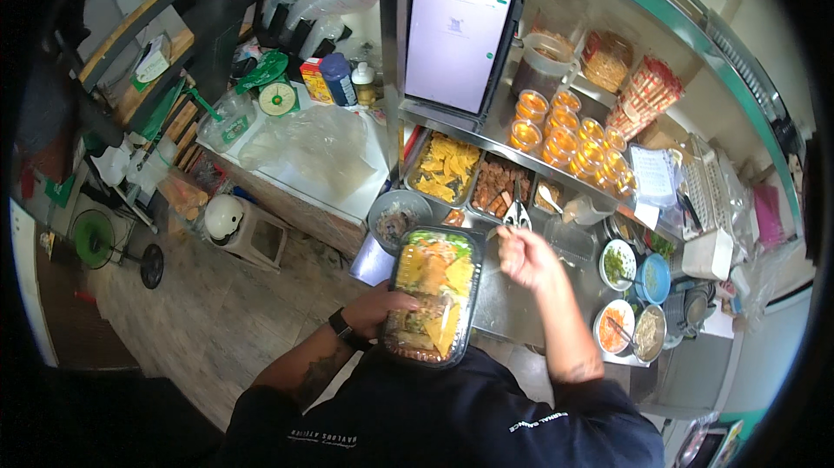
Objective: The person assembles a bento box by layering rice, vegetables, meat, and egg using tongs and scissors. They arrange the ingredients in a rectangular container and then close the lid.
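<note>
A black takeaway box (432, 296) with a clear lid, packed with yellow chip-like pieces, greens and other food, rests in my left hand (388, 309). The thumb lies over the lid's side. My right hand (524, 257) is raised to the right of the box with its fingers closed; what they hold, if anything, is too small to make out. Just beyond these fingers, metal tongs (516, 209) lean in a tray of brown meat pieces (500, 183). Left of that, a tray of yellow chip-like pieces (446, 166) stands on the counter.
A grey bowl (400, 218) stands left of the trays. On the shelf above are a tablet (458, 42) and several orange-filled cups (561, 140). Bowls of chopped greens (618, 264) and shredded orange food (614, 326) sit at right. A side table (352, 168) bears plastic bags.
</note>
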Demonstrator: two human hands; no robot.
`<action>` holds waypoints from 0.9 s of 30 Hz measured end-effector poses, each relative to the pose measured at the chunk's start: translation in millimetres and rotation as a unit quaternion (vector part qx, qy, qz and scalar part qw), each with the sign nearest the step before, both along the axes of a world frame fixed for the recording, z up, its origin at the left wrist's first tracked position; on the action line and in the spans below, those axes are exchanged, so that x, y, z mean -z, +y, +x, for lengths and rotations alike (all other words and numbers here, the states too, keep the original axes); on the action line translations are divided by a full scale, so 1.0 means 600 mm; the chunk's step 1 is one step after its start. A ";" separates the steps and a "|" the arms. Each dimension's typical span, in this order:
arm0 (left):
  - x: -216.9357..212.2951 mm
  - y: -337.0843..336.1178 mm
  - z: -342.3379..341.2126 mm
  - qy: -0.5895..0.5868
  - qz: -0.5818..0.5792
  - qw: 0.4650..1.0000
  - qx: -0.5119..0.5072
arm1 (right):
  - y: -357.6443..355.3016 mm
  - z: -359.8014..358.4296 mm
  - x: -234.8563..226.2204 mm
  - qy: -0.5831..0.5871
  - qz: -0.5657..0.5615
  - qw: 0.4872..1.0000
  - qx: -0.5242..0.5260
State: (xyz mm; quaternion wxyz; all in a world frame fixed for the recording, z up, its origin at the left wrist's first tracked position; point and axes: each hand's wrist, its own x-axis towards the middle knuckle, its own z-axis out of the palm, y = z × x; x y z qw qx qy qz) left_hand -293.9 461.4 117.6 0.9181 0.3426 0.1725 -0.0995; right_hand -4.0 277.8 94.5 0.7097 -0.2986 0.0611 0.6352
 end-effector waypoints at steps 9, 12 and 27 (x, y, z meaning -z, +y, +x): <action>0.006 -0.043 0.032 -0.033 -0.012 0.998 0.052 | 0.192 -0.053 -0.274 -0.666 0.276 0.440 -0.536; 0.014 -0.048 0.015 -0.038 -0.009 0.999 0.030 | 0.108 -0.002 -0.269 -0.694 0.093 0.610 -0.372; 0.017 -0.044 0.040 -0.223 0.301 0.925 0.057 | 0.000 -0.273 -0.219 -0.891 0.075 0.437 -0.091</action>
